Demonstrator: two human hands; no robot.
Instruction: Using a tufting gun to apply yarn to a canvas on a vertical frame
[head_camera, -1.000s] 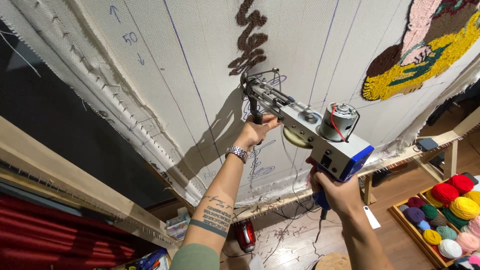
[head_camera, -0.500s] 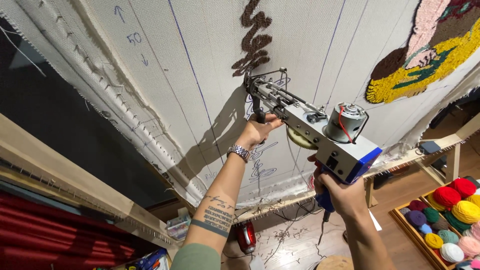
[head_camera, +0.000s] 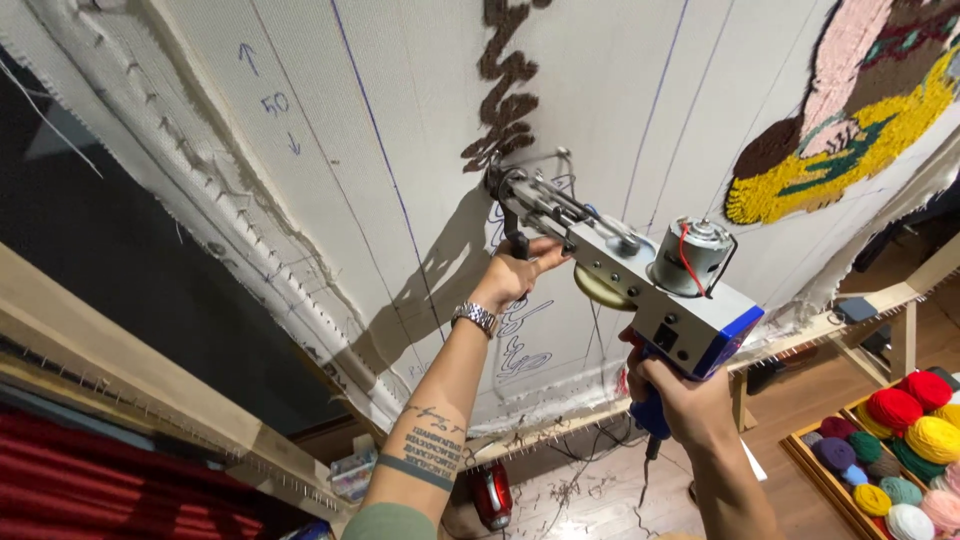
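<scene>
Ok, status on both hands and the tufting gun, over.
Left hand on front handle, right hand round blue rear grip. Tufting gun tip against white cloth, under brown yarn line. Nothing blocking.

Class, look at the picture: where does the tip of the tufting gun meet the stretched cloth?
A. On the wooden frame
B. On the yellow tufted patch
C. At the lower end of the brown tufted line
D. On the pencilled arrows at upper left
C: the tufting gun, held by the left hand and right hand, has its tip against the cloth just under the brown tufted line, far from the yellow tufted patch.
</scene>
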